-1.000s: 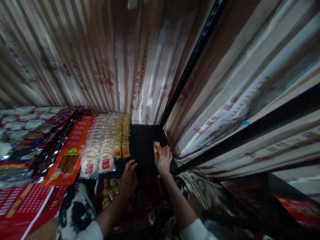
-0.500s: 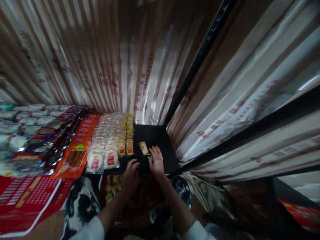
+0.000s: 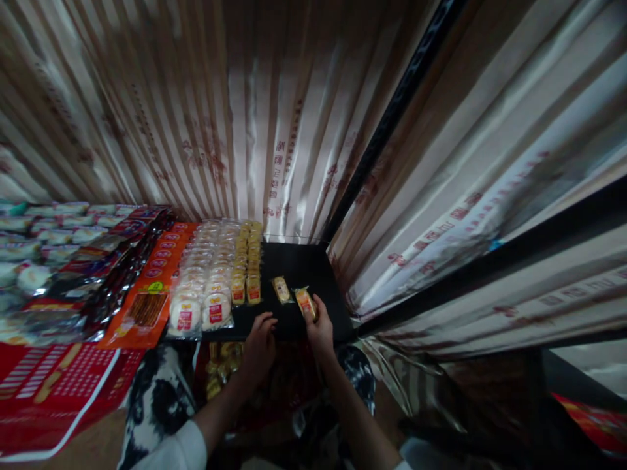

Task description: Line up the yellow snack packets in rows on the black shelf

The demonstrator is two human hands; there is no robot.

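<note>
Your right hand's [image 3: 321, 329] fingers clamp a clear-wrapped snack [image 3: 305, 303], label illegible; gold packets [image 3: 223, 365] lie below your left hand's [image 3: 262, 343] curled fingers, their grip unclear.

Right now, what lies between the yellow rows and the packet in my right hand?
A loose packet on the black shelf, as the head view shows.

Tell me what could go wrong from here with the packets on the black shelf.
The right hand grips the yellow packet only by its near end, so it might slip or twist. The loose packet lies close beside it and could be nudged askew. The round white packs sit at the front edge of the black shelf, not far from the left hand, so a sideways brush might knock one off.
</note>
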